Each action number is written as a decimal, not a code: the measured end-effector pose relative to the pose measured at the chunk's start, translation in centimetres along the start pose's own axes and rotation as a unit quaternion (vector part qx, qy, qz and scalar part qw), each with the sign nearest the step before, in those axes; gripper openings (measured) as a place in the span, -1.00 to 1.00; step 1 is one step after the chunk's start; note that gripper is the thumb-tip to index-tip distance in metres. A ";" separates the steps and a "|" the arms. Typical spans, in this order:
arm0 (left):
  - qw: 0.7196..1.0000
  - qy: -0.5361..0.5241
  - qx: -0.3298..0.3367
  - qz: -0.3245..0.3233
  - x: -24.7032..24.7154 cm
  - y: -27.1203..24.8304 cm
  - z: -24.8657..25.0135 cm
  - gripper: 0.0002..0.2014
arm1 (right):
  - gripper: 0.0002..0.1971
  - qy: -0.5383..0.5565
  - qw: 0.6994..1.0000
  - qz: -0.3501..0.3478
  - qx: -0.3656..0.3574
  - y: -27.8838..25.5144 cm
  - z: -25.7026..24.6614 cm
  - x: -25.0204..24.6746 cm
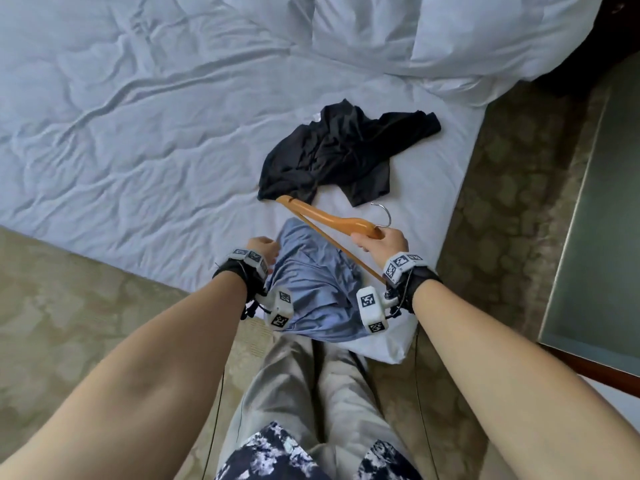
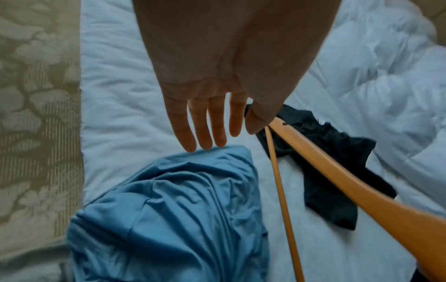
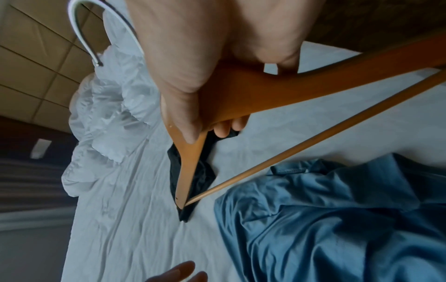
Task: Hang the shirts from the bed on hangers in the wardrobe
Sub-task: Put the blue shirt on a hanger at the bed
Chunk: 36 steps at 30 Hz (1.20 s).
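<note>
A crumpled blue shirt (image 1: 313, 278) (image 2: 173, 215) (image 3: 337, 219) lies at the near corner of the bed (image 1: 138, 150). Beyond it a black shirt (image 1: 332, 150) (image 2: 337, 181) (image 3: 200, 177) lies bunched on the sheet. My right hand (image 1: 379, 240) (image 3: 193, 85) grips a wooden hanger (image 1: 325, 216) (image 2: 350, 181) (image 3: 277, 89) at its middle, near the metal hook (image 1: 382, 214) (image 3: 82, 32), above the blue shirt. My left hand (image 1: 261, 249) (image 2: 207, 122) hovers with straight fingers just over the blue shirt's far left edge, holding nothing.
A bunched white duvet (image 1: 415, 36) fills the bed's far right. Patterned carpet (image 1: 69, 323) lies to the left and right of the bed corner. A dark glass-topped table (image 1: 595, 244) stands at the right. My legs (image 1: 311, 393) are against the bed's edge.
</note>
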<state>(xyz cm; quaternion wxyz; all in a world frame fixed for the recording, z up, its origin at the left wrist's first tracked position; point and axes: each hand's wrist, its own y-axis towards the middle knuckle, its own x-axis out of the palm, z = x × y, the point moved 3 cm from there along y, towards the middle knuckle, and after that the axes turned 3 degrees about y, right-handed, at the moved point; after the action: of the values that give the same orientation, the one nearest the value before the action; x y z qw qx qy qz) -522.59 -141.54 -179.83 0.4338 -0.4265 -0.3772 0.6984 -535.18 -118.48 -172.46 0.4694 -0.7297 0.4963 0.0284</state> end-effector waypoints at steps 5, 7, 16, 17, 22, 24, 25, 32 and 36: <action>0.994 0.113 0.005 0.012 1.2 3.0 -0.6 -0.60 | -0.79 -0.021 0.999 -0.024 0.027 2.0 1.6 0.9; 0.992 0.126 -0.015 0.016 1.7 4.2 -1.3 -0.41 | -0.82 -0.026 0.999 -0.034 0.020 2.4 2.2 1.1; 0.995 0.076 -0.063 -0.001 4.3 6.0 -2.7 -0.45 | -0.83 -0.038 0.997 -0.054 0.026 4.9 3.9 3.0; 0.996 0.071 -0.054 -0.021 4.5 6.1 -2.8 -0.61 | -0.85 -0.046 0.997 -0.062 0.026 5.1 3.7 3.3; 0.996 0.089 0.004 -0.021 4.0 5.9 -1.8 -0.73 | -0.82 -0.055 0.994 -0.093 0.022 5.6 2.7 4.6; 0.995 0.091 0.003 -0.040 3.9 6.1 -1.7 -0.69 | -0.81 -0.049 0.994 -0.100 0.016 5.7 2.2 4.9; 0.995 0.079 -0.007 -0.055 3.9 6.3 -1.8 -0.68 | -0.82 -0.045 0.993 -0.104 0.018 5.6 1.9 4.9; 0.985 0.153 0.006 -0.077 3.5 5.2 -0.1 -0.53 | -0.89 -0.022 0.990 -0.122 0.071 5.0 1.2 6.1; 0.986 0.138 0.054 -0.075 3.2 3.7 2.6 -0.61 | -0.81 -0.046 0.987 -0.145 0.057 4.5 0.2 6.3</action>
<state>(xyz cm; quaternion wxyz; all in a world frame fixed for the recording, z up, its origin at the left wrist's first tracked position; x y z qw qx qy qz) -526.83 -140.23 -183.05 0.5549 -0.4659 -0.3063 0.6174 -535.27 -123.02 -178.72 0.5313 -0.7643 0.3637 -0.0348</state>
